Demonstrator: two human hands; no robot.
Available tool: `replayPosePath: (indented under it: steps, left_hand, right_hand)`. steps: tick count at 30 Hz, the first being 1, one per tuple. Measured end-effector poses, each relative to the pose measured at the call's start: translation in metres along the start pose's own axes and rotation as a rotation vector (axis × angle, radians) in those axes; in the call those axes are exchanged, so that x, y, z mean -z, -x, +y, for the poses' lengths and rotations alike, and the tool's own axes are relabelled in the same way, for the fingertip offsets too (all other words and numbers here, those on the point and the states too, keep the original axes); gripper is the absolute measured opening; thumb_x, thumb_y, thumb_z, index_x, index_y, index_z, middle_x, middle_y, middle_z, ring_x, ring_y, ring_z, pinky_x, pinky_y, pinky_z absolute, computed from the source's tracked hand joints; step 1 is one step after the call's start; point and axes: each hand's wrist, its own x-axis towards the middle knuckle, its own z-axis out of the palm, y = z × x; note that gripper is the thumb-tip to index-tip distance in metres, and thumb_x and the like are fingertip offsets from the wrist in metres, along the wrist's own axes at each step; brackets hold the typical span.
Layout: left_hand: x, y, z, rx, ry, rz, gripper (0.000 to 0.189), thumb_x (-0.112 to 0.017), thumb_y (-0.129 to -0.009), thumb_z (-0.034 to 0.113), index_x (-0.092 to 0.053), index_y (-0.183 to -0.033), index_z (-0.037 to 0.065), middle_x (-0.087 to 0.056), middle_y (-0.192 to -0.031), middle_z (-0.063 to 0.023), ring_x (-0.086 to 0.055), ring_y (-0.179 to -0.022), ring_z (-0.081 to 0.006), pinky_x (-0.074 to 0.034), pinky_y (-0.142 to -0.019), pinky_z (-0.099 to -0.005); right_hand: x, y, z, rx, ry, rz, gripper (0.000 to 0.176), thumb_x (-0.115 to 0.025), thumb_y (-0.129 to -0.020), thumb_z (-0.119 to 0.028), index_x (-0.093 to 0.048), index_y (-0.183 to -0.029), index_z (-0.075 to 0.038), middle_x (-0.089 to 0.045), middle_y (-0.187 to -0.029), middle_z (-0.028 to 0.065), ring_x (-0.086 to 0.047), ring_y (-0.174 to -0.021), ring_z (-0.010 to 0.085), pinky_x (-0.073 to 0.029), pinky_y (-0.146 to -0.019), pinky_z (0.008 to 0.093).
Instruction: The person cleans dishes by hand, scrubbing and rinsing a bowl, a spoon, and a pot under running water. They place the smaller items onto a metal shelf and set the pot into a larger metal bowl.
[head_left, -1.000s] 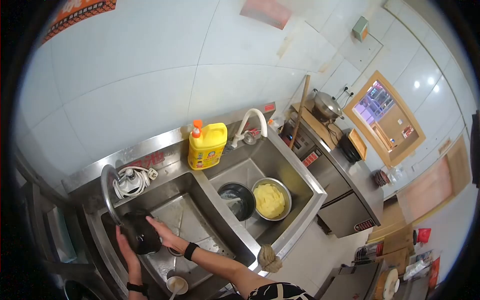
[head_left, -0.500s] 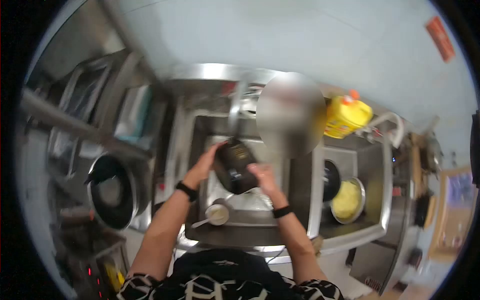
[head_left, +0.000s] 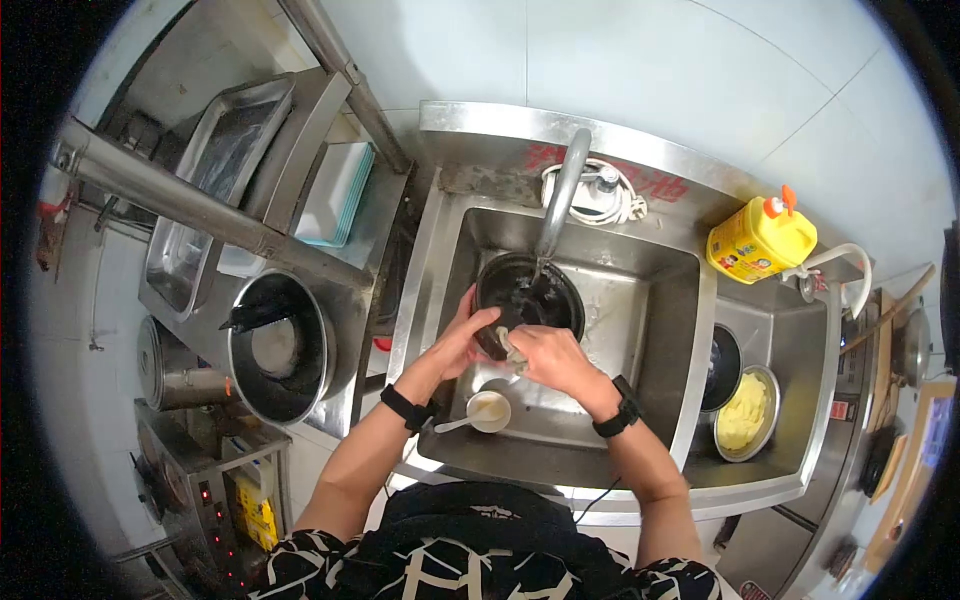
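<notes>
A black pot (head_left: pixel 552 296) sits in the large sink basin (head_left: pixel 630 345), below the faucet (head_left: pixel 566 195), with water falling into it. My left hand (head_left: pixel 462 340) grips the near left side of the pot. In my right hand (head_left: pixel 565 362) is a greyish cloth (head_left: pixel 509 346), bunched against the pot's near rim; its exact kind is partly hidden by my fingers. Just in front of my hands, a small white cup (head_left: pixel 490 411) with pale contents and a white spoon (head_left: pixel 455 424) stands on the basin floor.
A yellow pump bottle (head_left: pixel 760 240) stands on the ledge to the right. The smaller basin holds a bowl of pale yellow food (head_left: pixel 742 412) and a black pan (head_left: pixel 722 368). At left is a large pot (head_left: pixel 318 360) beside a shelf with trays (head_left: pixel 235 150).
The black pot has gone from being held tilted in both hands to resting under the faucet, mouth up. My right hand now presses a cloth to it. The view has shifted.
</notes>
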Motion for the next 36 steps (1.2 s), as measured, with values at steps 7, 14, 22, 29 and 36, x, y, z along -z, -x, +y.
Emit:
replayPosePath:
  steps: [7, 14, 22, 29, 36]
  left_hand:
    - [0.008, -0.002, -0.038, -0.119, -0.130, 0.016, 0.087, -0.056, -0.069, 0.028, -0.001, -0.135, 0.022, -0.021, -0.134, -0.0113, -0.037, -0.113, -0.0309, -0.050, -0.071, -0.0436]
    - [0.009, -0.006, -0.043, -0.189, -0.074, 0.057, 0.087, -0.054, -0.067, 0.026, -0.002, -0.136, 0.018, -0.025, -0.132, -0.0111, -0.036, -0.114, -0.0275, -0.048, -0.074, -0.0401]
    - [0.004, -0.012, -0.046, -0.309, -0.018, 0.125, 0.085, -0.053, -0.073, 0.039, -0.003, -0.137, 0.013, -0.020, -0.136, -0.0137, -0.029, -0.120, -0.0283, -0.044, -0.082, -0.0408]
    - [-0.004, 0.008, -0.041, -0.214, -0.197, 0.096, 0.085, -0.047, -0.076, 0.060, -0.013, -0.135, 0.009, -0.025, -0.134, -0.0162, -0.029, -0.121, -0.0281, -0.036, -0.088, -0.0502]
    - [-0.012, 0.018, -0.083, 0.078, 0.006, 0.224, 0.079, -0.029, -0.077, 0.069, -0.028, -0.131, 0.012, -0.031, -0.134, -0.0114, -0.029, -0.122, -0.0299, -0.032, -0.094, -0.0460]
  right_hand:
    - [-0.048, -0.006, 0.017, -0.109, -0.457, -0.170, 0.029, -0.049, -0.071, -0.005, -0.047, -0.099, -0.001, -0.045, -0.098, 0.0166, -0.043, -0.097, 0.0334, -0.037, -0.085, 0.0387]
    - [-0.043, 0.004, 0.045, -0.293, 0.402, -0.017, 0.015, -0.046, -0.074, -0.012, -0.057, -0.084, -0.011, -0.051, -0.092, 0.0078, -0.050, -0.087, 0.0259, -0.046, -0.072, 0.0353]
    - [-0.005, 0.014, -0.023, -0.284, -0.041, -0.204, 0.029, -0.051, -0.079, -0.033, -0.056, -0.086, -0.006, -0.056, -0.080, 0.0125, -0.057, -0.076, 0.0298, -0.046, -0.067, 0.0376]
    - [-0.012, 0.031, 0.016, -0.810, -0.821, 0.366, 0.037, -0.050, -0.086, -0.032, -0.055, -0.101, 0.002, -0.060, -0.094, 0.0079, -0.058, -0.078, 0.0175, -0.046, -0.072, 0.0297]
    - [-0.021, 0.065, -0.033, -0.884, -1.498, 0.658, 0.054, -0.037, -0.088, -0.046, -0.037, -0.124, -0.006, -0.043, -0.125, 0.0076, -0.043, -0.113, 0.0240, -0.034, -0.095, 0.0399]
